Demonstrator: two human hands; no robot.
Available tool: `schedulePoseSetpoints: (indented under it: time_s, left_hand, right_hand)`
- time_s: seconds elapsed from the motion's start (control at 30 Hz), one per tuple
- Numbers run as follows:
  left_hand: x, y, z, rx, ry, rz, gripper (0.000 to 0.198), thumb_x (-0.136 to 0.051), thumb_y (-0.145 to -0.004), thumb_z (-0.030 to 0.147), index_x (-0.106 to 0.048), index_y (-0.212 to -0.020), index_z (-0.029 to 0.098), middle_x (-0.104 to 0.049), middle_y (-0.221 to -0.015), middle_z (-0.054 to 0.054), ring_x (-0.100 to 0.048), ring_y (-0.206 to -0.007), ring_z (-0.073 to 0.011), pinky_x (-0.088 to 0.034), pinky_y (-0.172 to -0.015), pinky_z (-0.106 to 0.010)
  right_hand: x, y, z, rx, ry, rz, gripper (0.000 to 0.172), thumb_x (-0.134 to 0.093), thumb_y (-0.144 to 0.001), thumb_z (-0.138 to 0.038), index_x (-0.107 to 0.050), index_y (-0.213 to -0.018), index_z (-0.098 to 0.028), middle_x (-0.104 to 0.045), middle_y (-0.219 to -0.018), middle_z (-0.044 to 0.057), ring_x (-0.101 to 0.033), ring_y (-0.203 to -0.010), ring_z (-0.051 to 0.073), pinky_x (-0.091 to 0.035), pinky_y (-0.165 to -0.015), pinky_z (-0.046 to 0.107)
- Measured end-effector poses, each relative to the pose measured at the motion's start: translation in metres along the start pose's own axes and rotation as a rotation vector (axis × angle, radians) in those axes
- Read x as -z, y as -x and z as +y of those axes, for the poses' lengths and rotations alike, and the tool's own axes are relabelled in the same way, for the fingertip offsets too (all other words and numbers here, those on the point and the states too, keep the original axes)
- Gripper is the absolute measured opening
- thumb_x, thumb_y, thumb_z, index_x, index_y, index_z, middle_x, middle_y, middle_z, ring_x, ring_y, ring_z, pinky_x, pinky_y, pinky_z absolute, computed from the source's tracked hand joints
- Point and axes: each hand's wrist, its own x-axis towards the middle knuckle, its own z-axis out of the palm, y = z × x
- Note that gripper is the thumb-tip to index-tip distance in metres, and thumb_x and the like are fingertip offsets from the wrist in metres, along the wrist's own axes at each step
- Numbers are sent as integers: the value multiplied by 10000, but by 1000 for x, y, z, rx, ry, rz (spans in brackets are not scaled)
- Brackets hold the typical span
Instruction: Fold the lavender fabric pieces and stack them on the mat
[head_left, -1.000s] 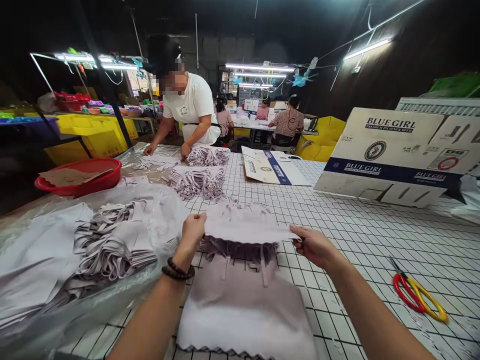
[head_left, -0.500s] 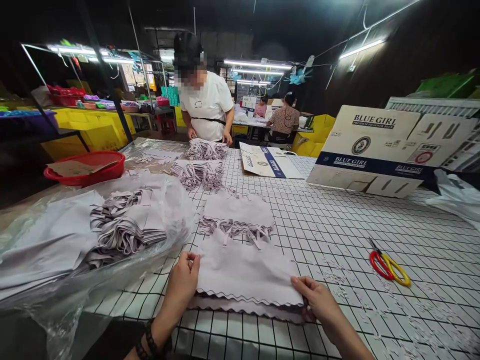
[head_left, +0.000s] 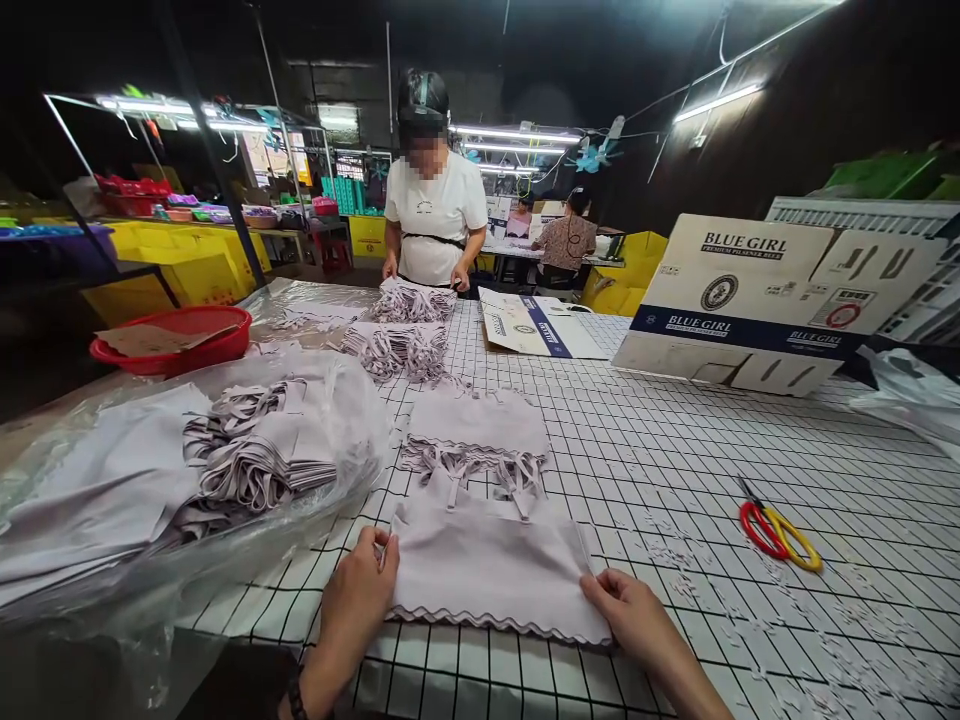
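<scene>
A pale lilac camisole top (head_left: 491, 565) with thin straps and a scalloped hem lies spread on the grid-patterned cloth in front of me. My left hand (head_left: 361, 585) pinches its left side edge between thumb and fingers. At the opposite edge, near the hem, my right hand (head_left: 626, 612) is closed on the fabric the same way. The straps point away from me and reach the hem of a pile of matching tops (head_left: 476, 420) just beyond. Whether more layers lie under the held top cannot be told.
Left, a clear plastic bag (head_left: 360, 400) holds bundled garments (head_left: 262, 450). Red-and-yellow scissors (head_left: 780, 530) lie right, near scattered scraps (head_left: 682, 570). Behind are a red basin (head_left: 232, 335), strap bundles (head_left: 397, 350), a flattened carton (head_left: 540, 325) and a large carton (head_left: 739, 290). A co-worker (head_left: 435, 215) stands across the table.
Both hands have drawn the top's upper layer slightly toward me, so its hem now covers the lower one and the straps show more. The co-worker has shifted right and stands more upright.
</scene>
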Motion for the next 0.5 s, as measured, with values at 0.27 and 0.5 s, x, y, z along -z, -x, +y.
schedulePoseSetpoints:
  time_s: [0.27, 0.5]
  left_hand:
    - [-9, -7, -3, -28, -8, 96, 266, -384, -871, 433, -496, -979, 219, -581, -1117, -90, -586, -987, -227, -410, -743, -309]
    - [5, -9, 12, 6, 28, -111, 484, -515, -785, 449, -481, -1184, 178, -590, -1228, -124, -546, -1136, -244, -397, -871, -296]
  right_hand:
    - [2, -2, -2, 15, 181, -3, 320, -465, -732, -513, -436, -597, -225, -533, -571, -5, -520, -575, 165, -352, -545, 268]
    - [3, -24, 3, -53, 54, 132, 655, -519, -604, -690, -511, -1004, -172, -623, -1129, 185, -604, -1038, 306, -483, -828, 364]
